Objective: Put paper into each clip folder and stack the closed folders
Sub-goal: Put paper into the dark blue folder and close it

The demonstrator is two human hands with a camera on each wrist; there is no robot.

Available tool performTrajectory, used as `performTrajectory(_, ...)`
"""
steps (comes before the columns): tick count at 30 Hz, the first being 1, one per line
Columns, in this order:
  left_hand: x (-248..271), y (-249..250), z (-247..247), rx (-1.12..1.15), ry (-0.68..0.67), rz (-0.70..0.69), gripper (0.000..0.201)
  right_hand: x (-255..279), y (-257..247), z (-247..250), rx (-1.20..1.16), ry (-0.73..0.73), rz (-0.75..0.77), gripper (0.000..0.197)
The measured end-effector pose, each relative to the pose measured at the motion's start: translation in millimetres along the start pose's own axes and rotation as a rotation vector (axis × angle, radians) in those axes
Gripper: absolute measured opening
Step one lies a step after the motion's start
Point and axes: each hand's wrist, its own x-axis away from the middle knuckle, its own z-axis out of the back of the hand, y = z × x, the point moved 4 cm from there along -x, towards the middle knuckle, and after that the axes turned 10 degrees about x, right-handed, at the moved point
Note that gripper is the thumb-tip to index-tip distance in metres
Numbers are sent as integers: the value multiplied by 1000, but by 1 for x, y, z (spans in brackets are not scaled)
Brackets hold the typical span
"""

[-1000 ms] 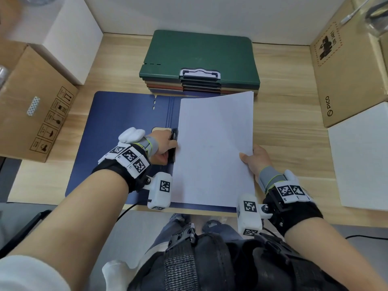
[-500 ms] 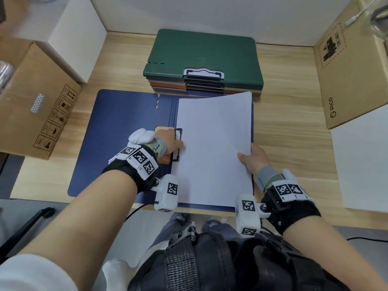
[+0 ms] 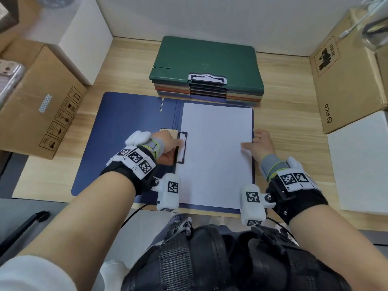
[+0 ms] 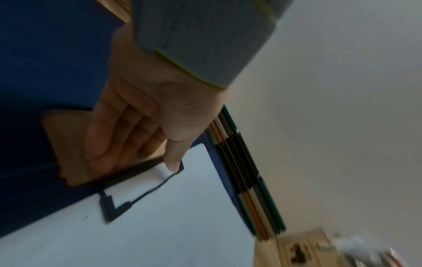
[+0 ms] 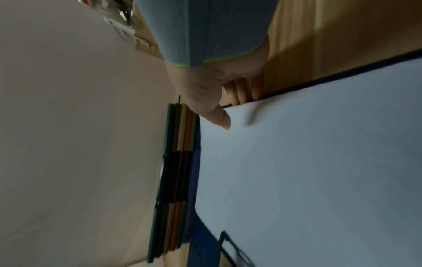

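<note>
An open blue clip folder [image 3: 126,133] lies on the wooden table. A white paper [image 3: 216,154] lies flat on its right half. The black wire clip [image 3: 182,148] rests on the paper's left edge. My left hand [image 3: 168,148] is at the clip; in the left wrist view its fingers [image 4: 107,140] lie nearly straight beside the clip [image 4: 137,196] and the thumb tip touches the wire. My right hand [image 3: 262,143] pinches the paper's right edge, thumb [image 5: 219,115] on top, fingertips tucked under the paper [image 5: 319,162]. A stack of closed folders [image 3: 205,59], green on top, sits just behind.
Cardboard boxes [image 3: 37,97] and a white box [image 3: 84,38] stand at the left. A cardboard box marked PICO [image 3: 346,80] and a pile of white sheets [image 3: 361,164] are at the right. The folder's near edge reaches the table's front edge.
The paper, held tilted above the folder before, now lies flat on the right half. The clip has come down onto its left edge. The right hand slid up along the paper's edge.
</note>
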Motion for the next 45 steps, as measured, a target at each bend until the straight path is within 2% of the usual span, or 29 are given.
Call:
performTrajectory(2,-2,-4,15,190,63,-35,22,1,-19,-6,45,12,63,55)
performTrajectory(4,-5,-13,42,296,175,-79,19,8,-42,-26,73,-56,125,48)
performTrajectory(8,-12,-39,90,288,358,-100,24,27,-79,-76,13,-241,176,38)
performTrajectory(11,-7,-62,121,252,465,-44,16,39,-94,-116,-71,-377,110,37)
performTrajectory(14,-2,-86,147,222,555,36,46,52,-100,-151,-128,-474,17,37)
performTrajectory(15,-1,-93,152,210,564,70,48,54,-101,-158,-151,-488,-11,38)
performTrajectory(18,1,-107,160,127,537,158,33,59,-99,-174,-176,-520,-86,33)
performTrajectory(21,-2,-114,165,98,477,174,44,63,-99,-184,-239,-571,-139,23)
performTrajectory(24,-8,-118,164,188,402,169,42,64,-99,-193,-269,-559,-131,19)
performTrajectory(31,-12,-122,171,213,371,173,42,65,-101,-198,-262,-543,-82,26)
performTrajectory(34,-8,-123,180,258,384,121,41,67,-101,-196,-256,-533,-67,24)
performTrajectory(35,-4,-120,185,265,396,100,36,68,-102,-196,-250,-534,-60,24)
performTrajectory(37,3,-111,193,332,395,44,14,67,-103,-194,-240,-523,-50,24)
performTrajectory(38,6,-106,198,382,378,6,12,67,-104,-193,-240,-526,-45,24)
performTrajectory(40,18,-95,207,431,338,-45,27,66,-107,-191,-260,-539,-43,26)
performTrajectory(45,68,-50,218,351,183,-193,23,69,-116,-181,-177,-530,-33,23)
